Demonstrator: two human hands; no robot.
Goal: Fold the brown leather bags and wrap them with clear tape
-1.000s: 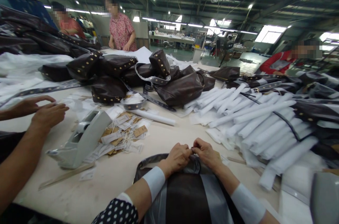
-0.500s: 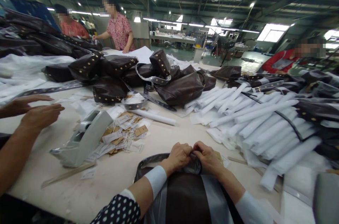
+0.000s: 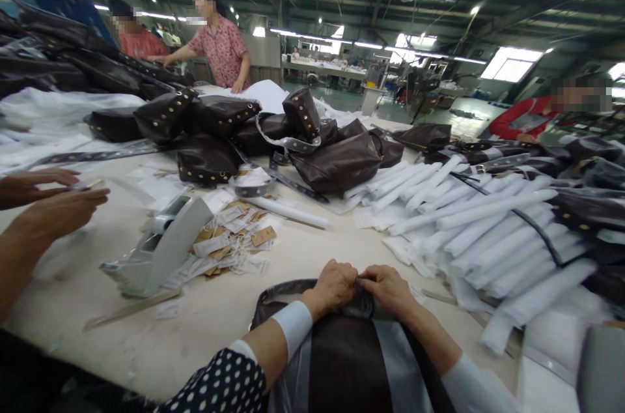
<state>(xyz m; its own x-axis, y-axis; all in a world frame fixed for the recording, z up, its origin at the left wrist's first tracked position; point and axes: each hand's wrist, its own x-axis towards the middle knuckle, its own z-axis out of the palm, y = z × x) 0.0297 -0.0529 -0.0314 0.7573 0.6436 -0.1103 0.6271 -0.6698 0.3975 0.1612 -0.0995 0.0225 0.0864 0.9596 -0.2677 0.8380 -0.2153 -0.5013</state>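
Note:
A dark brown leather handbag (image 3: 347, 361) with grey wrapped bands lies before me at the table's front edge. My left hand (image 3: 336, 286) is closed over the bag's looped strap (image 3: 362, 306) at its upper end. Close against it, my right hand (image 3: 388, 289) pinches the same strap, thumb and fingers together. The fingertips meet, and the exact spot they grip is partly hidden. Left of the bag lie a heap of paper hang tags (image 3: 234, 240) and a grey tape dispenser (image 3: 161, 247).
Brown studded bags (image 3: 336, 162) are piled across the back. White paper rolls (image 3: 488, 224) stack up at the right. A co-worker's hands (image 3: 61, 208) hold a small item at the left. A thin wooden strip (image 3: 131, 310) lies near the dispenser. Other people stand beyond the table.
The view has shifted slightly. My two hands stay together on the strap, the right one a little flatter. The co-worker's hands at the left have parted somewhat, showing a small item.

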